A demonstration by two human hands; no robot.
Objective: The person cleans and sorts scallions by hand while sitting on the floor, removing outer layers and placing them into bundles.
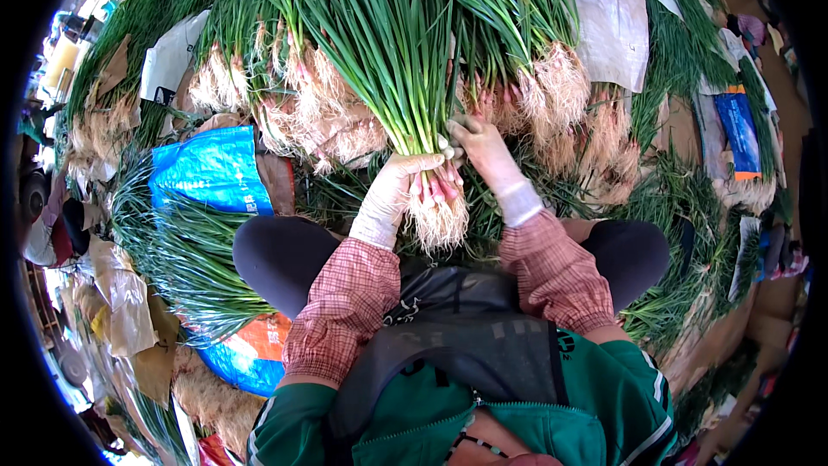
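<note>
A bunch of spring onions (392, 60) stands out in front of me, long green leaves pointing away and pale hairy roots (437, 223) toward my lap. Around its reddish-white stems my gloved left hand (401, 179) is wrapped, thumb across the front. My right hand (483, 148), also gloved, is at the bunch's right side with its fingers bent in against the stems. Whether those fingers pinch a leaf or a tie there is too small to make out. More bunches with roots toward me (556, 91) lie just beyond.
White sacking (608, 22) covers part of the far pile. Left of my knee, a blue plastic sheet (211, 171) lies near heaped spring onions (194, 263). Loose green leaves (668, 250) are strewn at my right. Another person (56, 233) shows at the far left rim.
</note>
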